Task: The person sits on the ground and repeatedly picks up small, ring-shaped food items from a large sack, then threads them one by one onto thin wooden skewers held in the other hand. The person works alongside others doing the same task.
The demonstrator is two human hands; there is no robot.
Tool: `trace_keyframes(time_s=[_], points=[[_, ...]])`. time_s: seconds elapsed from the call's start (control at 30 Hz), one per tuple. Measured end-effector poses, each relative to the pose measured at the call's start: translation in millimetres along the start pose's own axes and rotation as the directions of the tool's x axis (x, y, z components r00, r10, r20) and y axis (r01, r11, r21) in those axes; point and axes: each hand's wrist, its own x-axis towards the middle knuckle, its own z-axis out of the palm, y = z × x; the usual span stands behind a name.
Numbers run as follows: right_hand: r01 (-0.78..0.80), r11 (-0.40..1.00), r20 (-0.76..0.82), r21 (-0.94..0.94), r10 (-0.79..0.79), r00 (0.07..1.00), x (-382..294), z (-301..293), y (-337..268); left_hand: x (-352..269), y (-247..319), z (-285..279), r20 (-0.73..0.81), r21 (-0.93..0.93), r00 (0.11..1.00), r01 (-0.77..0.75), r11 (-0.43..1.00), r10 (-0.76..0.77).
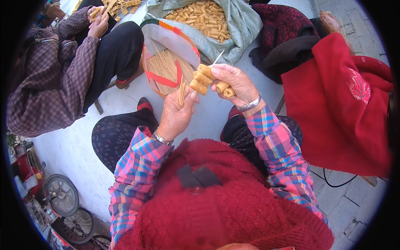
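Note:
A bundle of thin wooden skewers (pixel 182 92) is gripped in my left hand (pixel 177 114), whose thumb and fingertips also meet the lower end of a row of golden tubular rolls (pixel 200 80). Three rolls sit side by side in that row, and a pale skewer tip (pixel 218 58) sticks out past the upper one. My right hand (pixel 236 82) pinches this upper roll between thumb and forefinger. Two more rolls (pixel 225 88) are tucked under its curled fingers. Beyond my hands, an oval basket (pixel 171 25) with an orange-red rim holds many loose skewers (pixel 168 65).
A green-grey woven sack (pixel 247 28) full of rolls (pixel 206 18) stands behind the basket. At left a person in a checked jacket (pixel 50 81) holds skewers and a roll. Someone in a red garment (pixel 337 109) sits close at right. Bicycle wheels (pixel 62 195) are at lower left.

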Motion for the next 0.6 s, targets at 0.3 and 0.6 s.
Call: trace_keyframes(time_s=[0.3,0.6], points=[[0.032,0.928,-0.141,0.370,0.022,0.990,2.4,-33.8,-17.0,-1.4,6.1,-7.0,0.029,-0.085,1.000,0.011,0.996,-0.008],[0.055,0.921,0.014,0.385,-0.065,0.998,2.9,-23.3,-8.9,-3.1,5.5,-6.5,0.072,-0.146,0.997,0.028,0.989,-0.017]])
